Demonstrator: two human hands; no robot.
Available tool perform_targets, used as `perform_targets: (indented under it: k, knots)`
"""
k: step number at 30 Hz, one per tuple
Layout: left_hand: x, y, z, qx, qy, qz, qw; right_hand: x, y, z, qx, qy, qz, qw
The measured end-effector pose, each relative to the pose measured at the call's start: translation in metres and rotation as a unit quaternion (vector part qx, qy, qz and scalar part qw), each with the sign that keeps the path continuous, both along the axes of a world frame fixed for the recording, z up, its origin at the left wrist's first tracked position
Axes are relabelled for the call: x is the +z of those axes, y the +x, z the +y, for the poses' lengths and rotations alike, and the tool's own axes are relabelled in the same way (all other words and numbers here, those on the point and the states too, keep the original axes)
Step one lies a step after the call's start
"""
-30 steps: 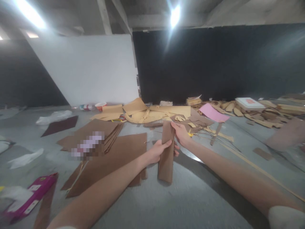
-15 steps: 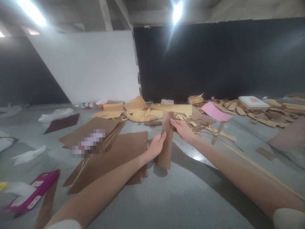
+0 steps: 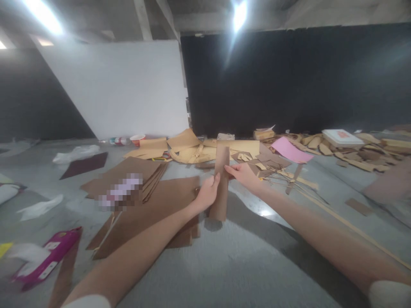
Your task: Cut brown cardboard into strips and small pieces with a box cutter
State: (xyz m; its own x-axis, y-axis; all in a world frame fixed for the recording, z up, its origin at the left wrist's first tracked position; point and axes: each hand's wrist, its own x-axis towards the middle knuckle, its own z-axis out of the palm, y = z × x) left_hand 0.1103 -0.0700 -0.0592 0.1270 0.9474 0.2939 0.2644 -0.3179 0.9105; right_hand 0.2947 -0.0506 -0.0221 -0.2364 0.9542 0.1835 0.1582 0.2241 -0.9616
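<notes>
A long brown strip of cardboard or stiff paper (image 3: 220, 194), slightly curved, is held lengthwise above the grey surface. My left hand (image 3: 207, 193) grips its left edge about halfway down, thumb on the front and the other fingers hidden behind. My right hand (image 3: 245, 175) pinches its right edge higher up between thumb and fingers. Left of the strip lie large brown sheets (image 3: 173, 196), partly under my left forearm. A fanned stack of brown sheets (image 3: 131, 167) sits behind them, with a pixelated item on top.
Tan sheets and offcuts (image 3: 237, 146) line the back, beside a pink sheet (image 3: 291, 150). A white box (image 3: 342, 137) rests on scraps at the right. At the lower left lies a magenta packet (image 3: 51, 256); white plastic film (image 3: 75, 154) is farther back.
The strip has been raised away from me, and its lower end now sits higher in view. My left hand has shifted slightly up the edge; my right hand still pinches the opposite side.
</notes>
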Motion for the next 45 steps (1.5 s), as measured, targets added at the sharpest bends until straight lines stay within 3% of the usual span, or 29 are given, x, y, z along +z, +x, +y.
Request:
perform_targets:
  k: [4, 7, 11, 15, 19, 23, 28, 32, 34, 37, 40, 43, 45]
  knots:
    - [-0.006, -0.001, 0.003, 0.020, 0.023, 0.033, 0.999, 0.001, 0.003, 0.001, 0.054, -0.022, -0.108, 0.992]
    - [-0.008, -0.002, 0.005, 0.025, 0.030, 0.033, 0.999, -0.001, 0.003, 0.002, 0.047, -0.006, -0.147, 0.988]
    - [-0.009, -0.003, 0.009, 0.027, 0.041, 0.008, 0.999, -0.006, -0.002, 0.000, 0.047, -0.014, -0.119, 0.992]
    - [-0.009, -0.005, 0.012, 0.078, 0.020, 0.005, 0.997, -0.008, -0.010, -0.007, 0.079, -0.033, -0.129, 0.988]
    - [-0.006, -0.007, 0.015, 0.084, 0.013, -0.022, 0.996, -0.010, -0.015, -0.012, 0.058, -0.020, -0.111, 0.992]
    - [-0.004, -0.011, 0.018, 0.118, -0.002, -0.052, 0.992, -0.013, -0.018, -0.014, 0.117, -0.078, -0.083, 0.987]
    - [-0.006, -0.017, 0.025, 0.143, -0.019, -0.075, 0.987, -0.015, -0.019, -0.016, 0.129, -0.078, -0.090, 0.984]
    - [-0.009, -0.025, 0.035, 0.170, -0.031, -0.131, 0.976, -0.014, -0.019, -0.018, 0.222, -0.105, -0.082, 0.966]
    - [-0.008, -0.028, 0.039, 0.173, -0.043, -0.163, 0.970, -0.014, -0.019, -0.019, 0.237, -0.109, -0.081, 0.962]
    - [-0.004, -0.027, 0.042, 0.142, -0.084, -0.249, 0.954, -0.015, -0.021, -0.020, 0.207, -0.105, -0.082, 0.969]
    - [0.002, -0.021, 0.036, 0.054, -0.135, -0.349, 0.926, -0.017, -0.022, -0.018, 0.156, -0.090, -0.065, 0.982]
    - [0.007, -0.012, 0.025, -0.046, -0.172, -0.346, 0.921, -0.018, -0.022, -0.015, 0.119, -0.070, -0.048, 0.989]
    - [0.006, -0.007, 0.019, -0.072, -0.159, -0.321, 0.931, -0.018, -0.022, -0.014, 0.112, -0.064, -0.049, 0.990]
